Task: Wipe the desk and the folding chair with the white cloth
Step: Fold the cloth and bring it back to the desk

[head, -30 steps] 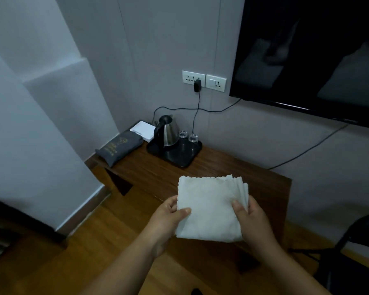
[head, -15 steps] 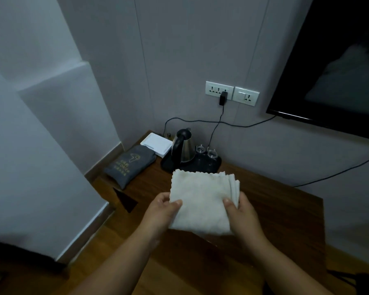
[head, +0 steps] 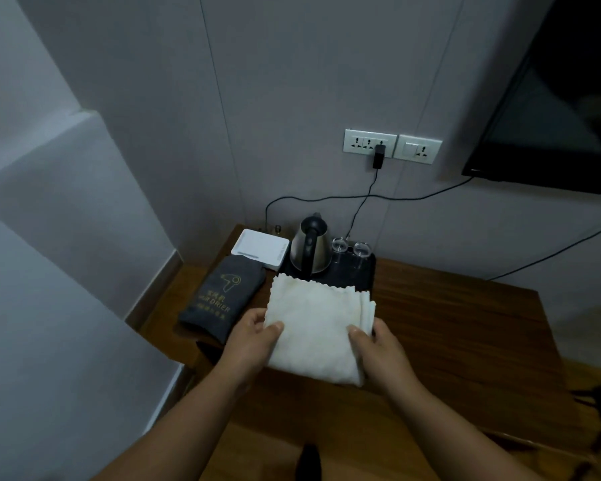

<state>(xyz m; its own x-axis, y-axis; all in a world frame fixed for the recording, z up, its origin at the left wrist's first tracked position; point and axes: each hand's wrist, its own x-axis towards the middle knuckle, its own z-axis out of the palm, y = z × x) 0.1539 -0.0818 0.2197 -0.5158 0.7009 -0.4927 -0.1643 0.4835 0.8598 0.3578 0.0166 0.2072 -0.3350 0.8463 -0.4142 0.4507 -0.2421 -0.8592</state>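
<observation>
- Cloth (head: 318, 336): folded into a thick white square, held above the near left part of the desk (head: 465, 335), apparently not yet touching the wood. Faint yellowish marks show on its top face.
- Left hand (head: 254, 341) grips the cloth's left edge, thumb on top and fingers underneath; right hand (head: 379, 345) holds the right edge the same way, by the stacked folds.
- Judged step: bringing the cloth down to start wiping the desk. Nothing looks wiped so far, and the chair can't be clearly made out here.
- To do it well: lay the pad flat, press with one open palm, and wipe in long overlapping strokes along the grain, starting on the bare right side.
- Obstacles sit at the back left: dryer bag (head: 219, 300) just beside the left hand, white box (head: 261, 253), and tray (head: 365, 276) carrying the kettle (head: 309, 248) and two glasses (head: 351, 246).
- Wipe up to these gently; the glasses look easy to knock, and the cord (head: 361, 203) hangs behind them.
- Lift or shift the bag to reach the wood beneath.
</observation>
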